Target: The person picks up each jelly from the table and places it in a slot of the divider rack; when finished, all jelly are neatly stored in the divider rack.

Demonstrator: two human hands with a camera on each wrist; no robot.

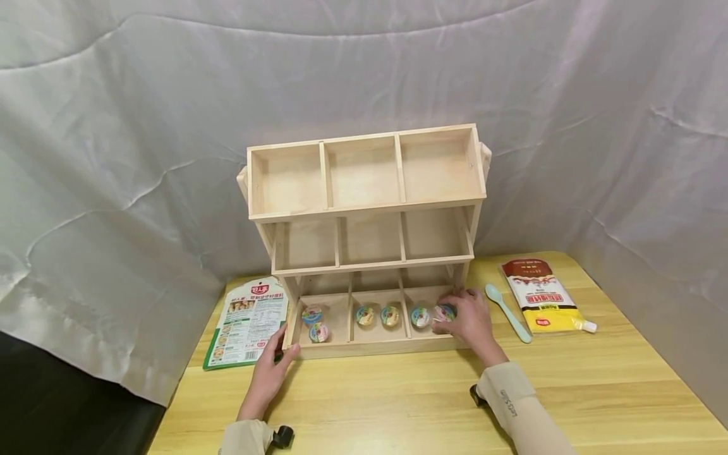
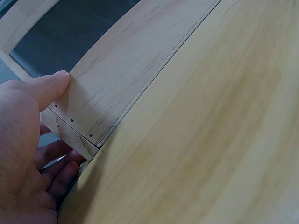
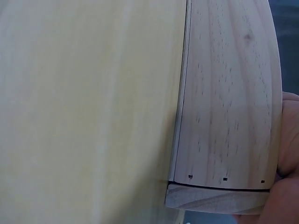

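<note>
A three-tier wooden rack (image 1: 364, 208) stands on the table, each tier split into three compartments. My left hand (image 1: 272, 373) grips its lower left front corner, thumb over the front board (image 2: 121, 70) and fingers round the side. At the bottom right compartment, my right hand (image 1: 471, 319) pinches a small foil-lidded jelly cup (image 1: 443, 313); the wrist view hides this cup behind the board. Beside it sits another jelly cup (image 1: 420, 317). Two yellow-lidded cups (image 1: 390, 316) lie in the middle compartment. The left one holds a blue-lidded cup (image 1: 311, 314) and a pink-lidded cup (image 1: 319, 332).
A white and green printed packet (image 1: 244, 325) lies left of the rack, partly behind it. On the right are a pale green spoon (image 1: 508, 313) and a red, white and yellow spouted pouch (image 1: 543, 296). Grey cloth (image 1: 364, 76) hangs behind the wooden table (image 1: 398, 398).
</note>
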